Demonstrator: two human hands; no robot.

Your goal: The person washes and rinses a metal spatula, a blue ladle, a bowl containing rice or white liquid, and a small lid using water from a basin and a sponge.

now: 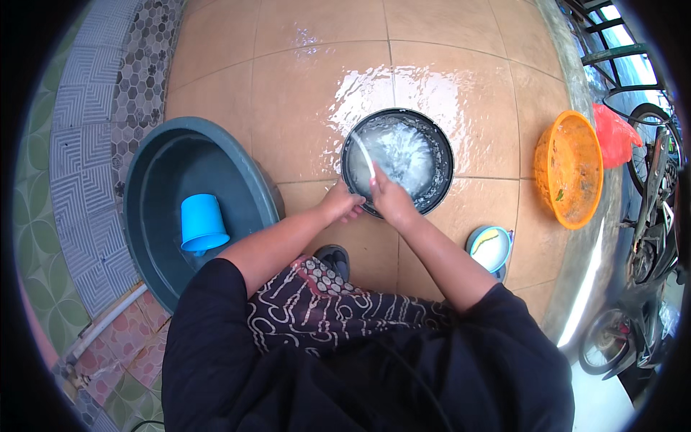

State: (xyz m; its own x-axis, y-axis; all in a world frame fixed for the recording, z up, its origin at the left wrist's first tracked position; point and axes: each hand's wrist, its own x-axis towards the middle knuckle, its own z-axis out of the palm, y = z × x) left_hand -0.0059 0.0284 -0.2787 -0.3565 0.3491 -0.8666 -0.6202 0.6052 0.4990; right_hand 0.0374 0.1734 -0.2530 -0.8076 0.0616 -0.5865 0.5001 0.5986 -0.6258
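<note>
A round black pan point(398, 112) stands on the wet tiled floor before me, with cloudy, splashing water point(399, 154) inside it. At the pan's near left rim, my left hand point(340, 202) grips the edge. My right hand point(393, 201) reaches over the near rim, its fingers closed around a slim, curved white item point(364, 151) that slants up and left across the pan. What this white item is, I cannot tell. Bits of whitish residue cling to the pan's inner wall.
To the left is a large grey-green tub point(200, 127) holding a light blue dipper point(202, 221). A small blue container point(490, 249) with a yellow sponge point(486, 240) sits at right. Farther right are an orange basin point(575, 167), a red plastic bag point(614, 137) and a motorcycle point(650, 237).
</note>
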